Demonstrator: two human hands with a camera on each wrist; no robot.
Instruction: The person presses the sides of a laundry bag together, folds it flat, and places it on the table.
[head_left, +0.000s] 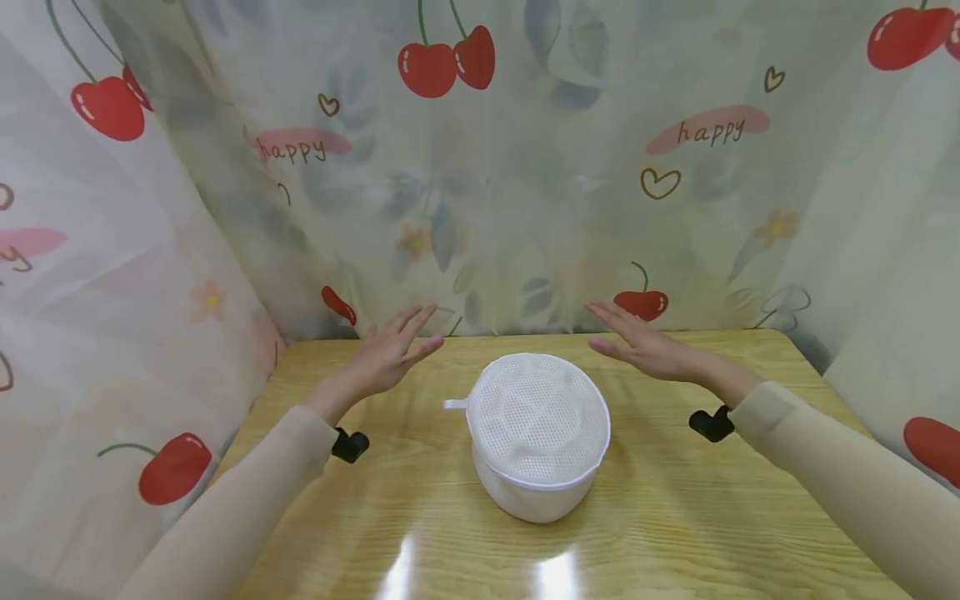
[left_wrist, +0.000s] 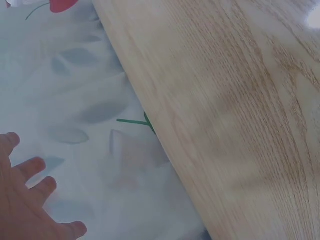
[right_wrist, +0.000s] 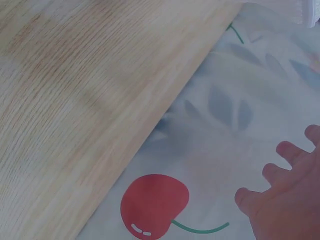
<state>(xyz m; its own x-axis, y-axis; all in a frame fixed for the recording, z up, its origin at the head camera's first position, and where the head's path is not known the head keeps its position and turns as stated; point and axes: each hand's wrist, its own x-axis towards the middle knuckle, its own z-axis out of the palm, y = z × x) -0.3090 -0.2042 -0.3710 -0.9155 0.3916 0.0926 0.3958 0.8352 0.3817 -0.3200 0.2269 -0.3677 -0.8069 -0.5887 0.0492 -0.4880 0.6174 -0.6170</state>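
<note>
A round white mesh bag (head_left: pixel 538 417), drum-shaped with piped rims and a small tab on its left side, stands upright on the wooden table (head_left: pixel 375 500). Up and to the left of it, my left hand (head_left: pixel 386 350) is held in the air with fingers straight and spread, holding nothing. On the other side my right hand (head_left: pixel 648 343) is raised likewise, its fingers extended toward the middle. Both hands are apart from the bag. In the wrist views, the left hand (left_wrist: pixel 30 195) and right hand (right_wrist: pixel 290 185) show spread fingers against the patterned curtain.
A curtain (head_left: pixel 525 183) printed with cherries, leaves and the word "happy" hangs behind the table and along both sides. The table's far edge (head_left: pixel 540 337) runs just beyond the bag. Black wrist cameras (head_left: pixel 350 446) are strapped at both cuffs.
</note>
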